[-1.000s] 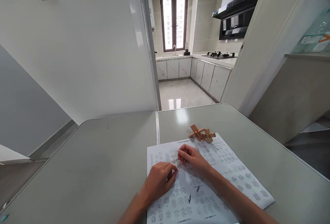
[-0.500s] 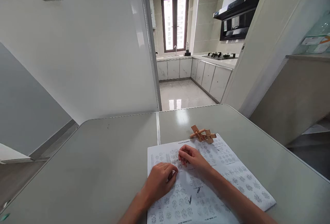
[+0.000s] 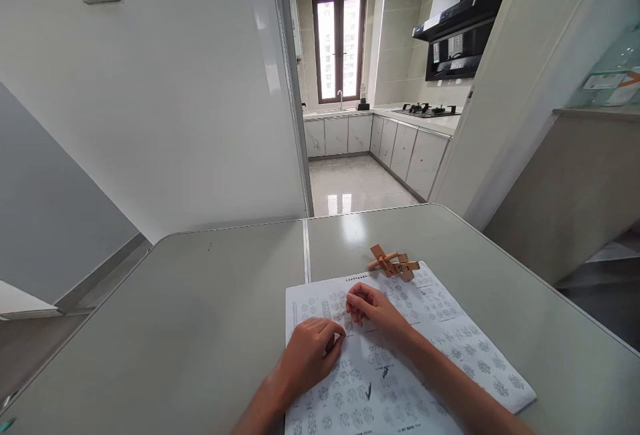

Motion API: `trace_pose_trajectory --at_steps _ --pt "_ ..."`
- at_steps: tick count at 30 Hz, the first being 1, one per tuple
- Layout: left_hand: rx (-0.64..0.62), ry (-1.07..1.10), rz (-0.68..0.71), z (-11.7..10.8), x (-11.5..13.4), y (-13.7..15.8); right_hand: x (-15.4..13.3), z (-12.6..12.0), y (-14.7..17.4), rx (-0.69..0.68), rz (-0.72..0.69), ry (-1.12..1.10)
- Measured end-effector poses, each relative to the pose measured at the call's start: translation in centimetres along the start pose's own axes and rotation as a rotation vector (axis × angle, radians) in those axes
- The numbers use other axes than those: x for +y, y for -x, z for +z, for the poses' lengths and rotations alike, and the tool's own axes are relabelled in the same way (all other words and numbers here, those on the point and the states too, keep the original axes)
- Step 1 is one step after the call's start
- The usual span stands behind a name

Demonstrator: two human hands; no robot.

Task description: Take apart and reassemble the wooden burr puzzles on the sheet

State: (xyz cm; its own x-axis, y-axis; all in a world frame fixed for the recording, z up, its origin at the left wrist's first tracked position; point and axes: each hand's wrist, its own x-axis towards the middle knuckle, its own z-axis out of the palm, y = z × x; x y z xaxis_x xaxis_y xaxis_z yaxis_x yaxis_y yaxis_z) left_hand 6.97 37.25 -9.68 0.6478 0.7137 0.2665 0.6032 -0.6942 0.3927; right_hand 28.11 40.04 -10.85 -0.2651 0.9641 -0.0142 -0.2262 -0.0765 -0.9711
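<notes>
White paper sheet [image 3: 361, 353], four-sided and covered with rows of small grey printed figures, lies flat on the glossy grey-green table [image 3: 225, 315], right of the pale seam, under both hands. Two dark tick-like strokes [image 3: 369, 391] are already on it; most figures bear no such stroke that I can make out. How much remains is impossible to judge, since the print is too small to read.

One edge faces away from the person, its right end slightly farther off, and the right-hand edge slants outward toward the near side. A heading-like line runs along the far edge (too tiny to decipher). Which way the long axis runs I cannot tell: the near edge is partly out of view.

The left hand [image 3: 313, 349] is loosely curled, thumb and forefinger close together; the right hand [image 3: 369, 305], just beyond it, is bent narrow likewise. Whether either pinches something small, I cannot tell. A brown wooden construction of flat slats and a rod [image 3: 384, 262] sits at the sheet's far edge.
</notes>
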Motion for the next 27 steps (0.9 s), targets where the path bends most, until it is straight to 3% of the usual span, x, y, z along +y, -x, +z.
trace_pose_trajectory --at_steps 15,27 --pt "-0.002 -0.024 0.006 0.1 -0.1 0.0 -0.7 0.1 0.3 0.008 0.03 -0.044" --pt "0.001 -0.042 0.012 0.2 -0.2 0.1 0.3 -0.3 -0.2 0.008 0.032 -0.092"
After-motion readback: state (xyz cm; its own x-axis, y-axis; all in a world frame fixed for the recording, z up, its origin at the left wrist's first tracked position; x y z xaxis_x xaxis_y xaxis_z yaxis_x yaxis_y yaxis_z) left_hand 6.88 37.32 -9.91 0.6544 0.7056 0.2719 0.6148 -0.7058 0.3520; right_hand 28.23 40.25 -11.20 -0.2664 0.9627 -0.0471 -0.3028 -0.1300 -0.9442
